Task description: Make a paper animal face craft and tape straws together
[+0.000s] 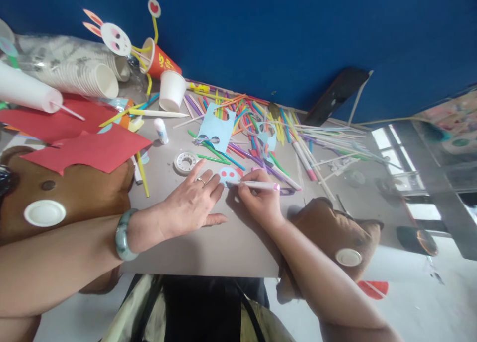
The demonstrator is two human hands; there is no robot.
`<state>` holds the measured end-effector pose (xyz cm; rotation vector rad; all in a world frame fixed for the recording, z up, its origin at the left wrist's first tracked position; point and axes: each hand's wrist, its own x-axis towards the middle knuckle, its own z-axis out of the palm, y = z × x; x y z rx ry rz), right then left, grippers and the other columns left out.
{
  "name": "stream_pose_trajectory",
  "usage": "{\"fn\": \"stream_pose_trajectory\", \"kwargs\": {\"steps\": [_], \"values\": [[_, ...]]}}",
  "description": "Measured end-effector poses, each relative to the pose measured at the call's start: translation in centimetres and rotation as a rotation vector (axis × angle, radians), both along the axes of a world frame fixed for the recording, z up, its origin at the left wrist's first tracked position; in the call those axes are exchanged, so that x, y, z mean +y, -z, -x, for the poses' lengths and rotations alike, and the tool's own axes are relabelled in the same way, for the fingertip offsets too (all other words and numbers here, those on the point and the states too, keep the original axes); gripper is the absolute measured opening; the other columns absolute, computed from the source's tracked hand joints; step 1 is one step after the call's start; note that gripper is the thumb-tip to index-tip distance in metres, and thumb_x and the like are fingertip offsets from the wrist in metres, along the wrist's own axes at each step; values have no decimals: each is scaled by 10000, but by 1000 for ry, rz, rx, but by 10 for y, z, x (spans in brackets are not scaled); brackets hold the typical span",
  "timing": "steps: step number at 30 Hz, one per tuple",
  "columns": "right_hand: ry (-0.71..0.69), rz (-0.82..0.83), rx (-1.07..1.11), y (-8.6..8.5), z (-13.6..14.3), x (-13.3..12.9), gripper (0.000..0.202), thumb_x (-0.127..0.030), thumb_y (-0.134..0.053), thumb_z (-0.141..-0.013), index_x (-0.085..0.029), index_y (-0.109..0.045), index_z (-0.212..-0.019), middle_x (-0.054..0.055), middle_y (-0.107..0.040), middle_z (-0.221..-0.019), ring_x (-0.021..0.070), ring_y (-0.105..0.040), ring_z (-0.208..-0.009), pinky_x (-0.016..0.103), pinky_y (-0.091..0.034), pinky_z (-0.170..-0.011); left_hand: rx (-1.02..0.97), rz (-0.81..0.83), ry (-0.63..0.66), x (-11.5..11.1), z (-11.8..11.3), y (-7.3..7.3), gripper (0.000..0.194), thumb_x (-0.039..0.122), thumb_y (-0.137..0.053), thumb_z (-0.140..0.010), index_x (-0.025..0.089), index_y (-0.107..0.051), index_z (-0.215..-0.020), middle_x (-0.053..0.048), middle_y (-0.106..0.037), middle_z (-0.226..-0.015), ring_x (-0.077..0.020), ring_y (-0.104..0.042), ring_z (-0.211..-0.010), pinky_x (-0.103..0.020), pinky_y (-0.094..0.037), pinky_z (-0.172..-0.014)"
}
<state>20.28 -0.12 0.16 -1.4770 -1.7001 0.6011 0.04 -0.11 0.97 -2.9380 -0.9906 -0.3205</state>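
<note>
My right hand (261, 195) grips a white marker (263, 185) with a pink end, its tip at a small light blue paper cutout (226, 174). Two red-pink dots show on the cutout, and part of it lies behind my fingers. My left hand (192, 198) rests with fingers spread at the cutout's left side, some fingertips touching or very near its edge. Just beyond the left hand lies a white roll of tape (186, 162). A glue stick (161, 131) stands farther back, and a light blue sheet with cut-out holes (217, 127) lies past the cutout.
Many coloured sticks (257, 153) are strewn across the back. Red paper (89, 146) lies over a brown cushion (85, 193) at left. Behind stand a white paper cup (172, 91), a red cup (164, 61) with a rabbit face (116, 39), and stacked cups (74, 76). Another brown cushion (331, 233) sits right.
</note>
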Motion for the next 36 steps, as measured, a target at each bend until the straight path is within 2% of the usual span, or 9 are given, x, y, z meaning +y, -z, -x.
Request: {"fn": "stream_pose_trajectory", "kwargs": {"steps": [7,18,36], "values": [[19,2,-2,-3,1,0,78,-180,-580,-725,-218,-518,-699,-50,-518,-550,115,-453,-499,259,-380,-504,12,-32,-3,0,0,0,626,597,-518,-893,67,-600,-1215,-167,-639,-1132,-331,-539,-1153,-575,-176,-1168],[64,-20,-6,-2,0,1,106,-171,-574,-709,-236,-499,-671,-45,-531,-549,143,-495,-534,302,-448,-571,7,-12,-1,1,0,-1,624,600,-506,-896,61,-611,-1192,-175,-635,-1109,-331,-551,-1132,-580,-205,-1152],[68,9,-5,-5,1,1,85,-182,-566,-701,-228,-500,-672,-49,-521,-531,125,-469,-491,266,-388,-497,-10,9,0,1,0,-3,592,579,-535,-892,73,-609,-1192,-176,-638,-1120,-329,-549,-1132,-595,-208,-1148]]}}
